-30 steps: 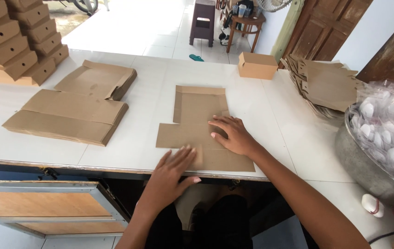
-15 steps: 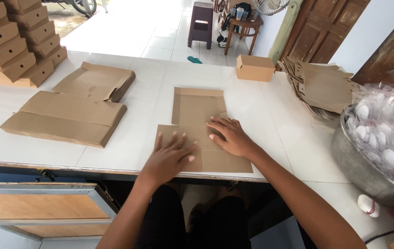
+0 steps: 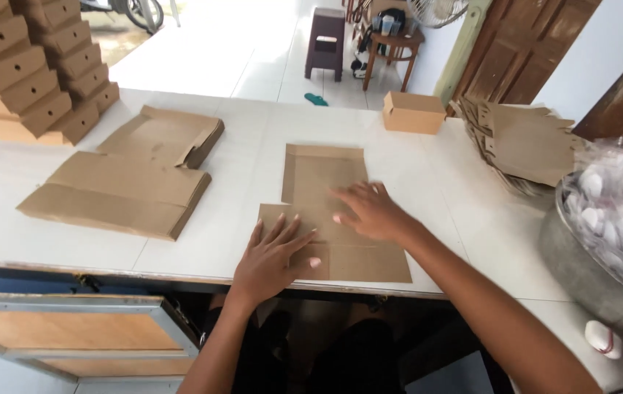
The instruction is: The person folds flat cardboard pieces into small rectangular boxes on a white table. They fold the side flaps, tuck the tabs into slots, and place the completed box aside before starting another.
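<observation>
The flat cardboard blank (image 3: 324, 191) lay on the white table (image 3: 253, 157) at its near edge, between 2 piles of flat cardboard (image 3: 125, 175) and a bowl of white pieces (image 3: 603, 241). The left hand (image 3: 271, 259) rested open and palm-down on its lower left flap, gripping nothing. The right hand (image 3: 370, 211) pressed flat on its centre, fingers spread, holding nothing.

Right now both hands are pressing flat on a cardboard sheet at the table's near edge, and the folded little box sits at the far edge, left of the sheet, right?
Not quite. In the head view the left hand and right hand do press flat on the cardboard sheet at the table's near edge, but the folded little box sits at the far edge to the right of the sheet, not the left.
</observation>
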